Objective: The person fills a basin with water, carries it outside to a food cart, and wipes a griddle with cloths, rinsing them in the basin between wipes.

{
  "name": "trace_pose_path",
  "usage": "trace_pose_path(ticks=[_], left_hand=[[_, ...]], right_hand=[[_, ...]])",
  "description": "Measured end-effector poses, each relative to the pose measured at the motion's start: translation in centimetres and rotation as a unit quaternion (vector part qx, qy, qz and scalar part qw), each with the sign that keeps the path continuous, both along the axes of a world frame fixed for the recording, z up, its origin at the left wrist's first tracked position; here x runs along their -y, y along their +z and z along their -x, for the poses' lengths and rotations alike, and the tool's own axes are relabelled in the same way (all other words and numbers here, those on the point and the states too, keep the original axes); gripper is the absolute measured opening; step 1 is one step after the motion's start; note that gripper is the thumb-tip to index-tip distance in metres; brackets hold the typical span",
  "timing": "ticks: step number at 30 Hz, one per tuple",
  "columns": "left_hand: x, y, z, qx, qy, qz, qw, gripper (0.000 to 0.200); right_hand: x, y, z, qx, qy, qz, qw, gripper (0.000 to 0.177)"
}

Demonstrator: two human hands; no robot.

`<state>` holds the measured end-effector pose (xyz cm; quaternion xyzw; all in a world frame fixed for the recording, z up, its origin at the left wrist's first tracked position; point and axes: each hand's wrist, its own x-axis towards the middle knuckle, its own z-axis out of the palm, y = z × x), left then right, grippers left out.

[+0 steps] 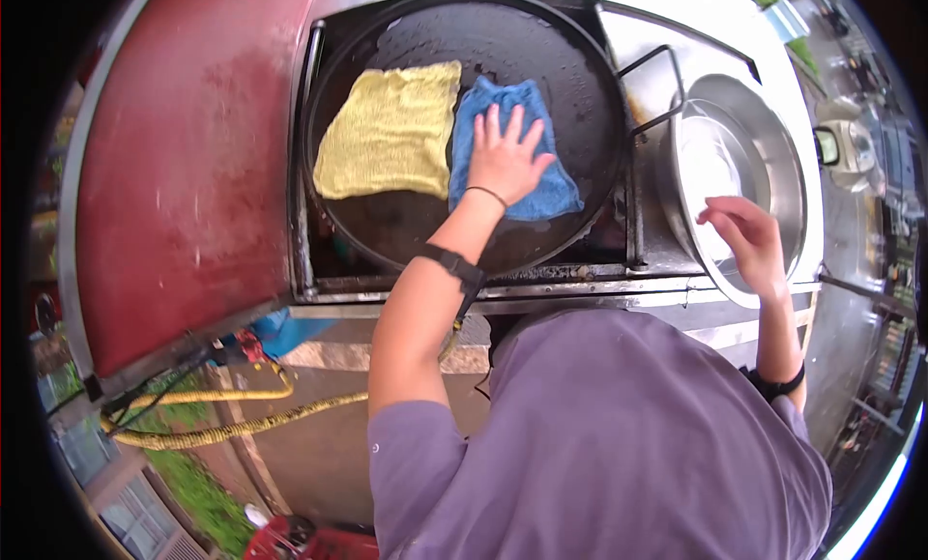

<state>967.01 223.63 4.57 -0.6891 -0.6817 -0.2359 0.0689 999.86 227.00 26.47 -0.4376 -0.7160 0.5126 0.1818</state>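
Observation:
My left hand lies flat with spread fingers on a blue cloth, pressing it against a round black griddle pan. Beside the blue cloth, on the left, a yellow cloth is spread out on the same pan. Their neighbouring edges nearly meet. My right hand hovers above the near part of a large round metal basin, its fingers loosely bent and apart, with nothing visible in them. Some water drops show on the pan's dark surface.
A looped metal handle juts out between pan and basin. To the left stands a red panel. A metal rail runs along the counter's front edge. Below left hangs a yellow hose. A road with vehicles lies at the right.

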Motion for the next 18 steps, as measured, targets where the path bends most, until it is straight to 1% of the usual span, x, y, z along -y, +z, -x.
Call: trace_pose_path(ticks=[1,2,4,5,6,8,9,10,12,13,14,16,17,18], left_hand=[[0.2,0.5,-0.6,-0.018,0.007,0.033,0.999,0.057],[0.6,1.1,-0.4,-0.009,0.015,0.039,0.999,0.057],[0.2,1.7,0.5,-0.029,-0.076,0.043,0.996,0.057],[-0.5,0.7,1.1,-0.048,-0.118,0.052,0.991,0.058],[-1.5,-0.3,1.7,-0.042,-0.113,0.054,0.991,0.058],[-3.8,-1.8,2.8,0.041,-0.079,0.036,0.995,0.060],[-4.8,-1.5,2.8,0.055,-0.007,0.046,0.997,0.063],[-5.1,-1.4,2.2,0.055,-0.011,0.045,0.997,0.063],[-5.0,-0.9,-0.1,-0.004,0.138,0.046,0.989,0.064],[-3.9,0.4,-1.5,-0.017,0.119,0.058,0.991,0.064],[-2.5,0.6,-3.3,-0.031,0.058,0.061,0.996,0.064],[0.7,1.1,-5.8,0.008,-0.076,0.075,0.994,0.065],[1.1,1.0,-5.5,0.000,-0.079,0.070,0.994,0.065],[1.3,0.9,-4.8,0.038,-0.097,0.071,0.992,0.065]], right_hand=[[0.5,-0.4,-1.0,0.009,0.010,0.006,1.000,0.024],[0.9,-0.8,-1.9,0.022,0.000,0.006,1.000,0.024],[1.9,-1.3,-2.3,0.039,-0.007,0.005,0.999,0.023],[2.3,-1.3,-2.3,0.045,-0.021,0.014,0.999,0.022],[2.4,-1.3,-2.2,0.049,-0.035,0.022,0.998,0.022],[2.4,-1.1,-1.8,0.046,-0.024,0.010,0.999,0.021],[2.3,-1.0,-1.7,0.052,-0.030,0.005,0.998,0.021],[2.2,-0.9,-1.7,0.058,-0.039,-0.002,0.998,0.021],[2.8,-0.6,-1.6,0.054,-0.037,-0.009,0.998,0.021],[3.0,-0.7,-1.6,0.043,-0.035,-0.003,0.998,0.021],[3.0,-0.9,-1.4,0.027,-0.031,0.000,0.999,0.021],[3.2,-1.6,-1.5,0.015,-0.041,0.034,0.998,0.023],[3.4,-1.6,-1.4,0.013,-0.039,0.034,0.999,0.023],[3.5,-1.5,-1.4,0.012,-0.036,0.034,0.999,0.024]])
